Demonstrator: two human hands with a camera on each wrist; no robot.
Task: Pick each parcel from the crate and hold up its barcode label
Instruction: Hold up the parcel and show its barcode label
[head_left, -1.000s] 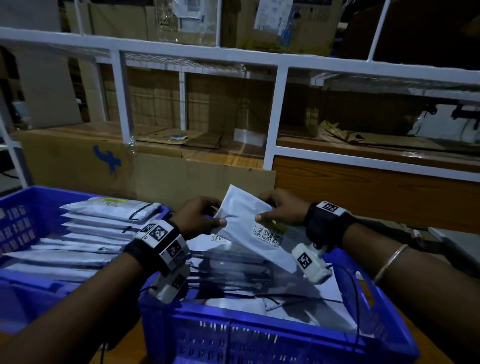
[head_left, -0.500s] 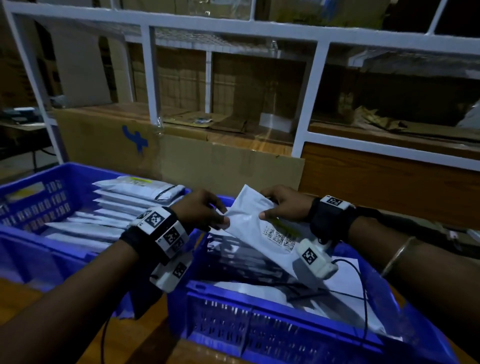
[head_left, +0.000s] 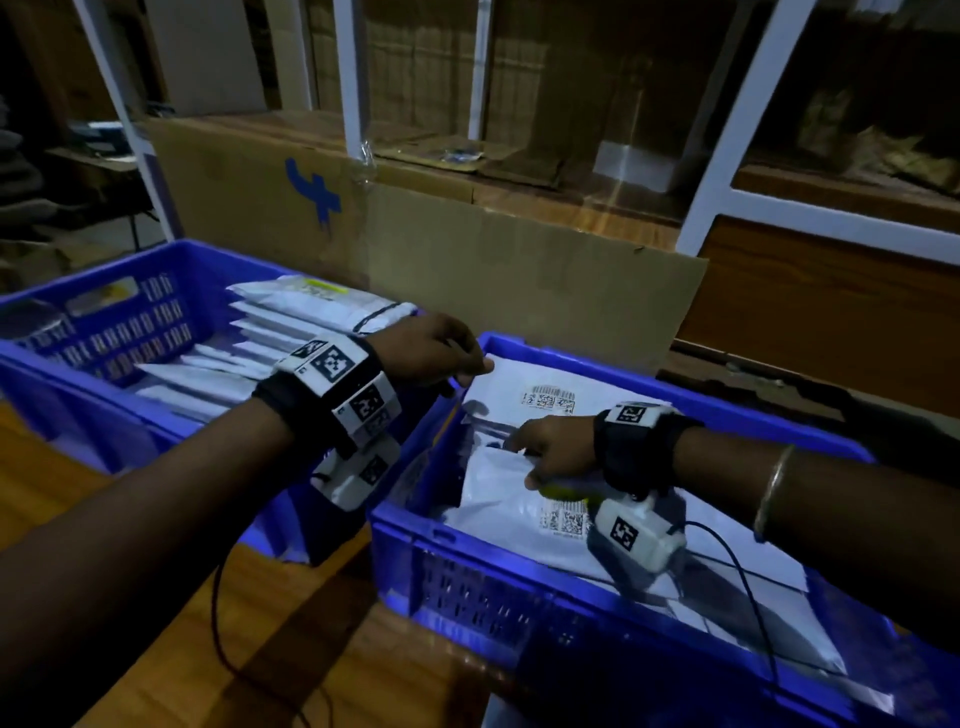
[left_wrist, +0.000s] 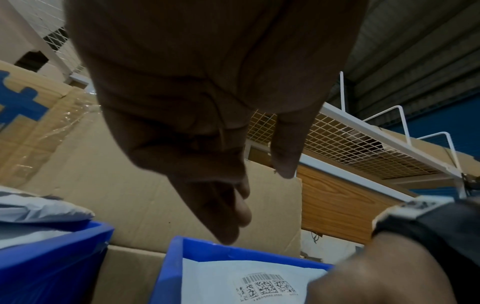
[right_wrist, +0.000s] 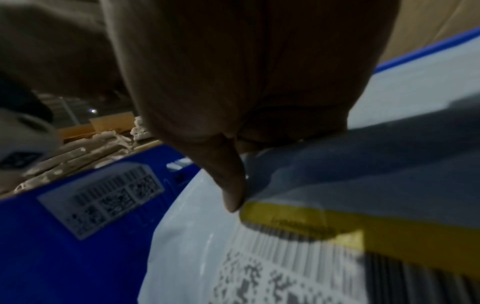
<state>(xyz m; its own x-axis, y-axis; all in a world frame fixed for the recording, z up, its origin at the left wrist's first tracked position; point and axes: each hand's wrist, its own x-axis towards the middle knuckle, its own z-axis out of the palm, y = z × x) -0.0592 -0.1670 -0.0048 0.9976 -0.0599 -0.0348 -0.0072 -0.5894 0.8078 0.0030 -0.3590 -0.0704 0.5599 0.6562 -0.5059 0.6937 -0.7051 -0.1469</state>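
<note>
Two blue crates stand side by side. My right hand (head_left: 550, 452) (right_wrist: 233, 102) is low inside the right crate (head_left: 493, 597) (right_wrist: 52, 257). Its thumb and curled fingers hold the top edge of a white parcel (head_left: 493, 499) (right_wrist: 187, 236), which lies face up. That parcel's barcode label (head_left: 563, 519) (right_wrist: 311, 267) has a yellow strip. My left hand (head_left: 436, 353) (left_wrist: 221, 185) hovers over the crate's far left corner with relaxed fingers and holds nothing. Under it lies another white parcel (head_left: 550, 379) (left_wrist: 233, 275) with a barcode.
The left crate (head_left: 119, 338) (left_wrist: 52, 267) holds a row of several white parcels. A large cardboard box (head_left: 467, 249) stands right behind both crates, with a white shelf frame (head_left: 711, 171) above it. The crates sit on a wooden table (head_left: 130, 649). A black cable (head_left: 748, 587) trails from my right wrist.
The parcel that both hands held up has come down into the right crate. My left hand has let go of it. The view has tilted down and to the left.
</note>
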